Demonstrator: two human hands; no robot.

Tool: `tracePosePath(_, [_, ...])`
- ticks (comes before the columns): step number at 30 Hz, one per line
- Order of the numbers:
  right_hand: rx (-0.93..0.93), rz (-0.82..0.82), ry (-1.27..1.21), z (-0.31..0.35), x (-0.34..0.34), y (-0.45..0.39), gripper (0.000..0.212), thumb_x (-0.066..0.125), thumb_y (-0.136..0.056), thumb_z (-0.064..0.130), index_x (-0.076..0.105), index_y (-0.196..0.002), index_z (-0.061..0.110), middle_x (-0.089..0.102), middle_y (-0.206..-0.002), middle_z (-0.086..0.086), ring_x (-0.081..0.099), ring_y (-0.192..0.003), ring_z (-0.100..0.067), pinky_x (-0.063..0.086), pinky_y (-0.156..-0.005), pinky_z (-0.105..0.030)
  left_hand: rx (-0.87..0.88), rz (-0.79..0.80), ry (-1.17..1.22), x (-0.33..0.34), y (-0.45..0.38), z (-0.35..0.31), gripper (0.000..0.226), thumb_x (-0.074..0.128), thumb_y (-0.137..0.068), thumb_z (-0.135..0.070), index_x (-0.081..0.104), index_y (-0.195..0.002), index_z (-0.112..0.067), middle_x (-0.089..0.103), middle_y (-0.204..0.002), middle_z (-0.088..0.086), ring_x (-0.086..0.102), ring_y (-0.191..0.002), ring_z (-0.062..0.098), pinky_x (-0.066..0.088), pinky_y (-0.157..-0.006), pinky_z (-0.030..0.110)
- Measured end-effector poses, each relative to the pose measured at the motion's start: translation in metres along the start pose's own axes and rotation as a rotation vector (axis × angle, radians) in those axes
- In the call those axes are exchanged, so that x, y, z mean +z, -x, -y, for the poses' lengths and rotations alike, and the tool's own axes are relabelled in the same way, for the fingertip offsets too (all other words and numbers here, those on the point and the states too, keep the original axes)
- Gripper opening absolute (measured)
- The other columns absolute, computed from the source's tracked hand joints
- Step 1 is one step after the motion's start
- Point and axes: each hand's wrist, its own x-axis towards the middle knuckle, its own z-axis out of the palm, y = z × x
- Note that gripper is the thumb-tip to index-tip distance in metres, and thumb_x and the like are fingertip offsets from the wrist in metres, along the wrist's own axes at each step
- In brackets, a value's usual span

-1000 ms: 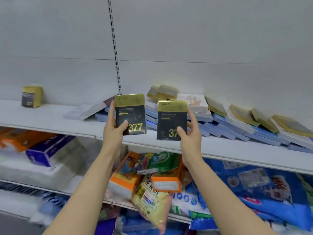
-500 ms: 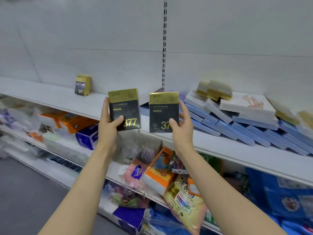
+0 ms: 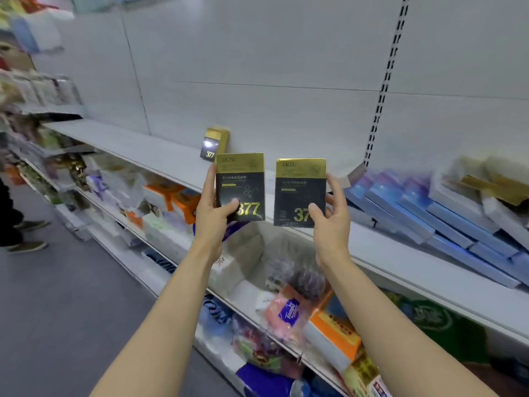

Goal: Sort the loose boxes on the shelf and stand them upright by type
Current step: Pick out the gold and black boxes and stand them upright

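In front of the shelf (image 3: 160, 156), closest to me, two bare forearms reach up and each hand grasps a flat box. The left hand (image 3: 213, 214) grips the left box (image 3: 240, 186) by its lower left corner, thumb laid across the gold "377". The right hand (image 3: 329, 222) pinches the right box (image 3: 300, 191) along its right edge and bottom. Both are thin, glossy black cartons with shiny gold bands on top, held upright, side by side but apart, in the air just ahead of the shelf's front edge. Beyond them a matching standing box (image 3: 216, 144) sits upright near the back wall, probably where these two belong. Off to the right lies the heap of blue boxes (image 3: 429, 219), slim and smooth, slumped like fallen dominoes with gold-topped and white ones on top. The risk, I'd say, is that such slick, narrow cartons tip once set down, since little braces them, or that one knocks the standing box over. Each grip is by corner or edge only, so a box could also slip.
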Motion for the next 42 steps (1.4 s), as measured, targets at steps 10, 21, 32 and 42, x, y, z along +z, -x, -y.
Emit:
tracePosePath(10, [0.049, -0.098, -0.05, -0.026, 0.14, -0.003, 0.064, 0.047, -0.095, -0.005, 0.043, -0.139, 0.042, 0.054, -0.125, 0.0, 0.059, -0.103, -0.007, 0.054, -0.074, -0.018, -0.015, 0.078, -0.085, -0.109, -0.095, -0.002, 0.08, 0.052, -0.094, 0.011, 0.033, -0.148, -0.045, 0.061, -0.123, -0.024, 0.063, -0.11, 0.002, 0.056, -0.075, 0.021])
tracePosePath(21, [0.073, -0.157, 0.008, -0.067, 0.229, -0.049, 0.061, 0.046, -0.097, -0.001, 0.044, -0.137, 0.044, 0.052, -0.129, 0.0, 0.055, -0.116, -0.015, 0.057, -0.067, -0.019, -0.065, 0.126, -0.089, -0.171, -0.198, 0.037, 0.082, 0.056, -0.094, 0.005, 0.029, -0.148, -0.051, 0.057, -0.136, -0.004, 0.061, -0.119, 0.017, 0.058, -0.087, 0.041])
tracePosePath(32, [0.052, -0.186, 0.046, -0.121, 0.283, -0.128, 0.058, 0.046, -0.098, -0.001, 0.043, -0.138, 0.041, 0.05, -0.128, 0.005, 0.055, -0.108, -0.008, 0.053, -0.067, -0.013, -0.097, 0.155, -0.178, -0.189, -0.32, 0.093, 0.078, 0.056, -0.096, 0.001, 0.029, -0.147, -0.051, 0.054, -0.14, -0.004, 0.054, -0.125, 0.018, 0.052, -0.08, 0.024])
tracePosePath(42, [0.05, -0.262, 0.119, -0.156, 0.325, -0.173, 0.056, 0.046, -0.099, 0.004, 0.042, -0.137, 0.045, 0.05, -0.13, 0.005, 0.053, -0.113, -0.011, 0.051, -0.063, -0.01, -0.102, 0.292, -0.243, -0.193, -0.414, 0.146, 0.082, 0.06, -0.093, 0.002, 0.028, -0.148, -0.049, 0.048, -0.143, -0.004, 0.05, -0.126, 0.016, 0.052, -0.086, 0.03])
